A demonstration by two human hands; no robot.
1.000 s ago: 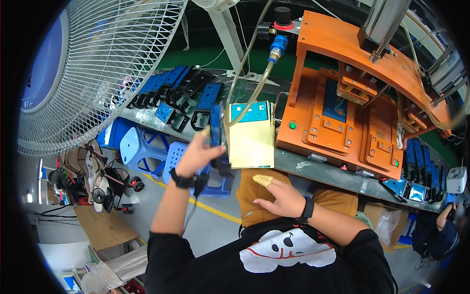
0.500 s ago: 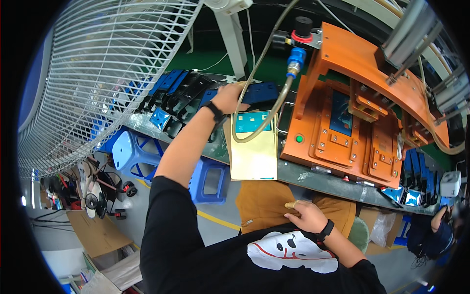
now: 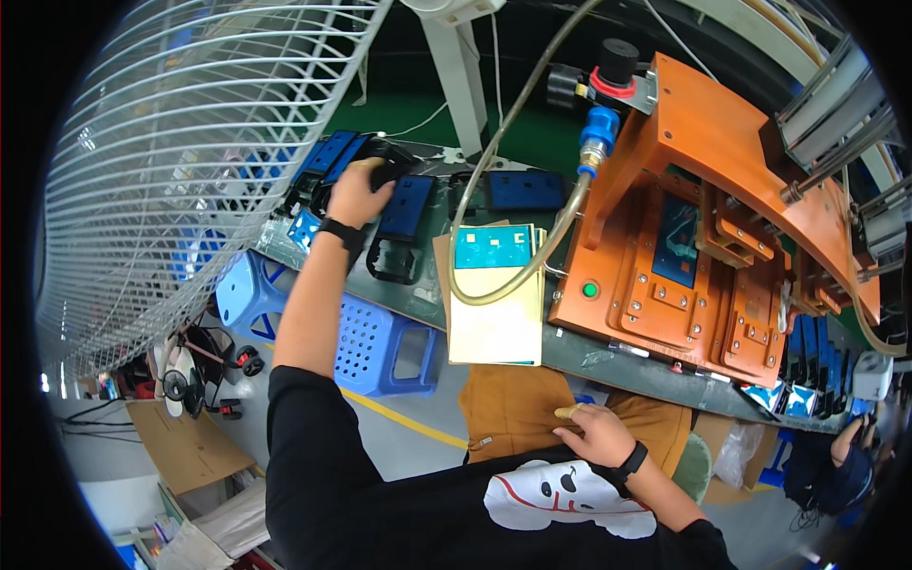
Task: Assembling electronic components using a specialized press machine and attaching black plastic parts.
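My left hand [image 3: 359,193] reaches to the far left of the bench, over a pile of black plastic frames [image 3: 397,152]. Its thumb stands apart from the fingers, whose tips touch or hover by the pile; I cannot tell which. Just right of it lies a dark blue panel [image 3: 407,207], with a black frame [image 3: 394,262] below it. Another blue panel [image 3: 525,190] lies farther right. On my lap rests my right hand [image 3: 600,435], fingers loosely apart and holding nothing, a yellowish cover on one finger.
A stack of pale yellow sheets [image 3: 496,328] with a teal piece [image 3: 492,247] on top sits at the bench's front edge. An orange press [image 3: 622,256] stands to the right, its hose [image 3: 465,204] looping over the sheets. A fan guard [image 3: 199,142] rises at left, beside blue stools [image 3: 375,347].
My left hand has moved left, off the blue panels, to the pile of black frames. The panels and a frame it covered now show. My right hand stays on my lap.
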